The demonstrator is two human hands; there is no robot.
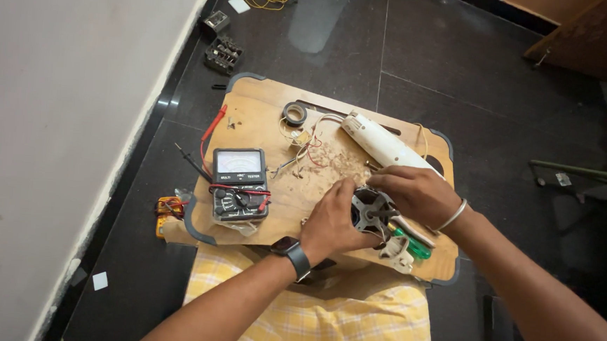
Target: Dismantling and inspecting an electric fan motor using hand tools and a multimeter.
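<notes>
A flat light-brown wooden board with dark rounded corners (257, 118) rests on the person's lap, over a yellow checked cloth (350, 321), above a dark tiled floor (409, 50). Everything else sits on or near this board. Along the board's far right side lies a long white plastic tool (382, 144). On the board's left part lies a black meter with a pale dial window (238, 184), with red and black wires across it. At the board's near right part is a round grey metal motor piece with copper wire inside (371, 211). The left hand (332, 225) curls around its left side and grips it. The right hand (414, 191) closes over its top and right side, fingers bent on it. Just right of the motor piece lies a green-handled screwdriver (411, 244). Near the board's far edge sits a small grey roll of tape (294, 113). Wood-coloured crumbs (328, 161) lie in the board's middle
</notes>
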